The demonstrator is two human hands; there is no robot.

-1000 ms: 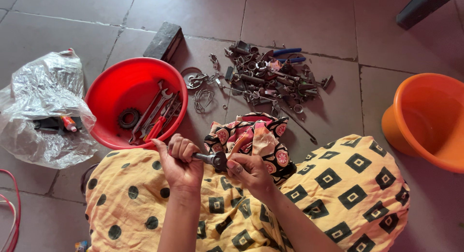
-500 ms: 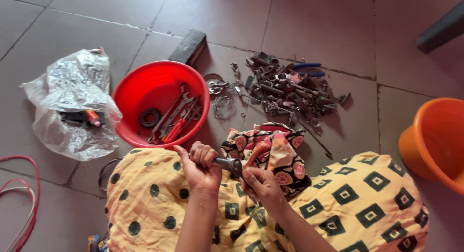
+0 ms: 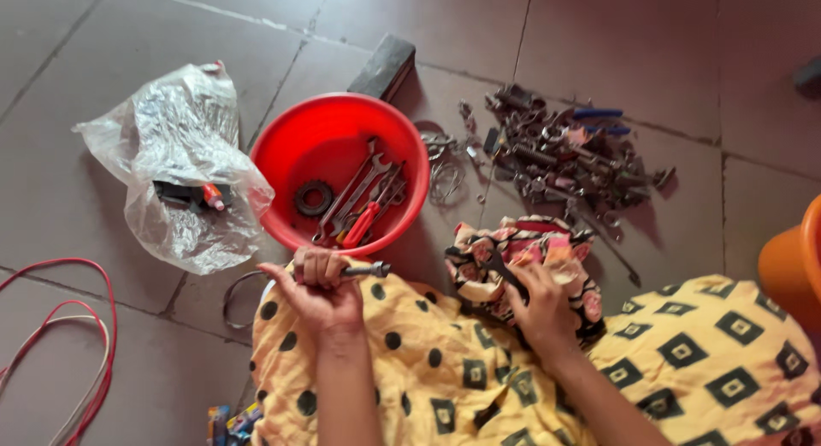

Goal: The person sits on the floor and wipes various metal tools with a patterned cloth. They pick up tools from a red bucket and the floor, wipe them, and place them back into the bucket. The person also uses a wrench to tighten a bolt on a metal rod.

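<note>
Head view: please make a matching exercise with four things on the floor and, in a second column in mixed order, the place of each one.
Things:
1. spanners
2. metal tool
3. patterned cloth
4. plastic bag

Places:
a. under the right hand
b. left of the red bowl
c. in the left hand
d. inside the red bowl

Pairs: 1-d, 2-c, 3-a, 4-b

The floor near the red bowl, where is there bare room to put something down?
Bare tiles lie beyond the red bowl and plastic bag, along the top of the picture, and right of the tool pile up to the orange tub. It is crowded between the bowl and the pile, and by the patterned cloth, where the left hand and right hand work.
</note>
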